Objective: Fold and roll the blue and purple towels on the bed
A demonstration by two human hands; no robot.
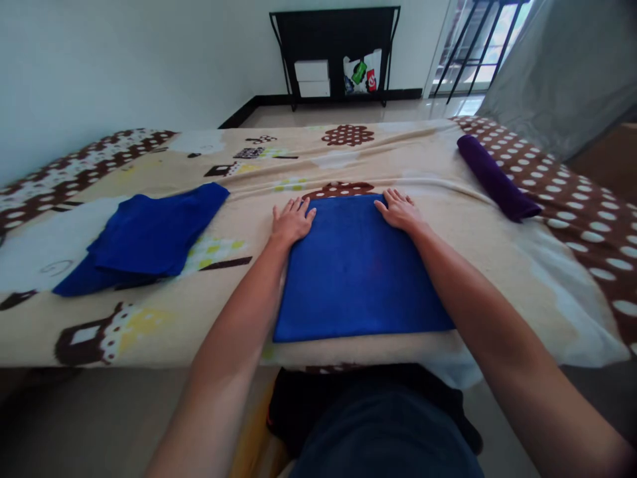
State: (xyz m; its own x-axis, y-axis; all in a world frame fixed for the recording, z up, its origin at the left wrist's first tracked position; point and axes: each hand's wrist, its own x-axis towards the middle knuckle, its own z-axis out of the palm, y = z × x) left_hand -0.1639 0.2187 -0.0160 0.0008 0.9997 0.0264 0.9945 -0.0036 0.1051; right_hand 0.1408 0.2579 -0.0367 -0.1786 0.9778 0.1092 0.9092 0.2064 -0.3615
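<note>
A blue cloth (pixel 361 265) lies flat as a neat rectangle near the front edge of the bed. At its far left corner rests my left hand (pixel 292 221), fingers stretched out and partly on the bedding. My right hand (pixel 398 209) lies flat at the far right corner, fingers spread. Neither hand grips anything. Off to the left is a second blue cloth (pixel 149 229), loosely heaped with uneven corners. A rolled purple cloth (pixel 495 176) lies slantwise on the right side of the bed.
A cream patterned blanket (pixel 413 156) with brown dotted borders covers the bed. Behind the bed, a black shelf (pixel 336 33) against the wall holds white boxes (pixel 312 78) and a printed bag (pixel 362 72). Grey fabric (pixel 562 66) hangs at the right.
</note>
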